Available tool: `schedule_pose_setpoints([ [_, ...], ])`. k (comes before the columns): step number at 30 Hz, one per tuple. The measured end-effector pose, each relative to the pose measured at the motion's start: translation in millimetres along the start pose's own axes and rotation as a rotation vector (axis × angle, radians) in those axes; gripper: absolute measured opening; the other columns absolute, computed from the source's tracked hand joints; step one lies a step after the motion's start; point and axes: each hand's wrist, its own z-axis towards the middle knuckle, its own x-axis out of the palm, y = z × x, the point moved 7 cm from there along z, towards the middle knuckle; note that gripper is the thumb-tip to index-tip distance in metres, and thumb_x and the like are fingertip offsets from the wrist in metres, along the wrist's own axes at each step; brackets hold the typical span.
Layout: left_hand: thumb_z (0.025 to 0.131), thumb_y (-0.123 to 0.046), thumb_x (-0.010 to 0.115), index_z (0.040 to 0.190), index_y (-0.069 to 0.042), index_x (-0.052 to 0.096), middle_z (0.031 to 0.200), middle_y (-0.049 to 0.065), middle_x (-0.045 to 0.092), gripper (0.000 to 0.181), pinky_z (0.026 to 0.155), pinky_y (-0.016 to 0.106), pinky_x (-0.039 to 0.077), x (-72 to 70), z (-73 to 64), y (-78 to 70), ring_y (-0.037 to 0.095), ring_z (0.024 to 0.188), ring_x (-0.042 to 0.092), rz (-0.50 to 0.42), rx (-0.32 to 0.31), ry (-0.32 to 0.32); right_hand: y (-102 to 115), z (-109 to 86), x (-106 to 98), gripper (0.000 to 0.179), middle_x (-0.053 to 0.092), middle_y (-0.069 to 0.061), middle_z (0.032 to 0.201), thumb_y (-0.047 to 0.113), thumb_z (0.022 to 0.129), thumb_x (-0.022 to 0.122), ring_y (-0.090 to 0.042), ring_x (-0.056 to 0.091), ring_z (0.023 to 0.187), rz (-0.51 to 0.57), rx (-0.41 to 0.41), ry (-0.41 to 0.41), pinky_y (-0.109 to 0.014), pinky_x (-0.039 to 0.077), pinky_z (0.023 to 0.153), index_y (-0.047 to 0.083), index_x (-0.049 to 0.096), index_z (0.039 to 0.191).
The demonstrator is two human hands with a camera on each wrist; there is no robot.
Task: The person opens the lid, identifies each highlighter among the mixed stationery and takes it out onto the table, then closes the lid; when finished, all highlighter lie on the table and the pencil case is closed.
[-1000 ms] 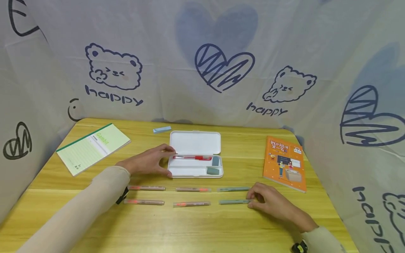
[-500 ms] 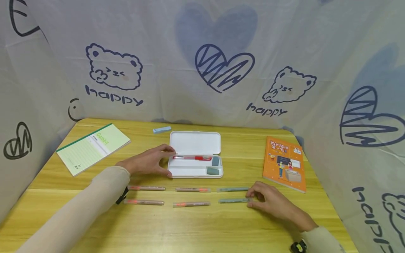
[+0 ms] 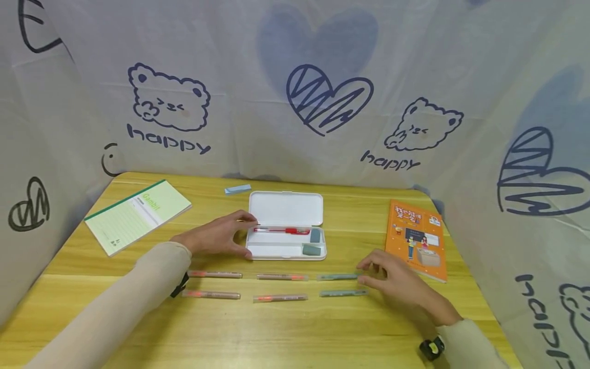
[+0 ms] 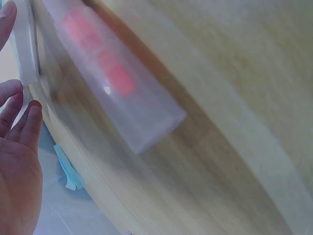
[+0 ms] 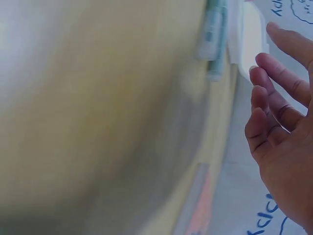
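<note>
A white pencil case [image 3: 286,209] lies with its lid folded back, holding a red pen [image 3: 295,231] and two grey-green erasers [image 3: 311,250]. My left hand [image 3: 214,236] holds the left end of its tray between thumb and fingers. In front lie two rows of pens: pinkish highlighters with orange ends [image 3: 279,298], and at the right a far green pen [image 3: 336,277] and a near green pen [image 3: 343,293]. My right hand [image 3: 401,282] hovers by the right ends of the green pens, fingers loosely bent and holding nothing; the right wrist view shows its fingertips [image 5: 262,73] apart from them.
A green-edged notebook [image 3: 138,218] lies at the back left. An orange book [image 3: 417,241] is at the right, just behind my right hand. A small light-blue strip [image 3: 237,189] sits near the table's back edge. A printed cloth [image 3: 249,118] hangs around the table.
My right hand has let go of the near green pen and lifted slightly away and back toward the far row. My left hand has stayed on the pencil case.
</note>
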Motion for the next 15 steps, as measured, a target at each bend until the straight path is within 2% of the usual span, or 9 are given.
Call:
schedule_pose_setpoints([
  [5, 0.088, -0.059, 0.087, 0.163, -0.009, 0.051, 0.164, 0.011, 0.045, 0.097, 0.129, 0.058, 0.038, 0.3, 0.4, 0.3, 0.034, 0.149, 0.048, -0.002, 0.007, 0.003, 10, 27.4, -9, 0.023, 0.074, -0.001, 0.115, 0.029, 0.103, 0.078, -0.009, 0.061, 0.094, -0.004, -0.01, -0.031, -0.027, 0.054, 0.076, 0.016, 0.077, 0.122],
  [9, 0.088, -0.058, 0.088, 0.163, -0.008, 0.051, 0.164, 0.011, 0.046, 0.097, 0.129, 0.057, 0.038, -0.1, 0.4, 0.3, 0.033, 0.149, 0.048, -0.004, 0.007, 0.004, 13, 53.8, -9, 0.026, 0.073, -0.006, 0.121, 0.027, 0.105, 0.076, -0.013, 0.064, 0.099, 0.049, 0.033, -0.049, -0.03, 0.058, 0.085, 0.012, 0.076, 0.126],
  [15, 0.089, -0.058, 0.087, 0.163, -0.008, 0.051, 0.164, 0.011, 0.046, 0.097, 0.129, 0.056, 0.039, -0.4, -0.9, -0.4, 0.033, 0.148, 0.049, 0.012, 0.005, 0.001, 17, 90.4, 8, 0.034, 0.067, -0.017, 0.137, 0.02, 0.108, 0.071, -0.028, 0.069, 0.116, 0.197, 0.079, -0.03, -0.049, 0.06, 0.103, 0.003, 0.07, 0.138],
])
